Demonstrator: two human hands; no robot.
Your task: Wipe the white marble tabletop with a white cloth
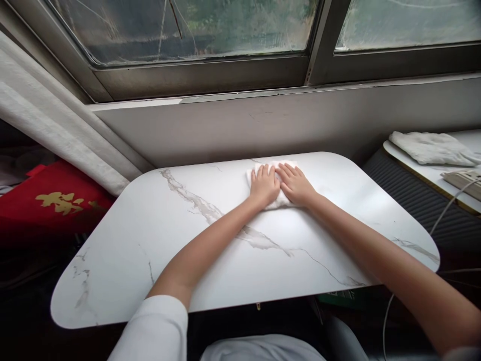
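Both hands rest on a white cloth point(280, 201) spread on a white marble-patterned table point(124, 235), close to its far edge. My left hand point(265, 186) lies flat on the cloth's left part, fingers stretched toward the window. Beside it, my right hand point(295, 184) presses flat on the right part, fingers also extended, and the two hands meet at the thumbs. Their palms and the cloth beneath them are hidden. Brown-grey veins run across the tabletop to the left of and below the hands.
Behind the table is a wall below a metal-framed window point(203, 75). A pale curtain point(56, 110) and a red bag point(56, 200) with a gold print are at left. On a side cabinet at right lie another white cloth point(432, 148) and a power strip point(464, 180) with a cable.
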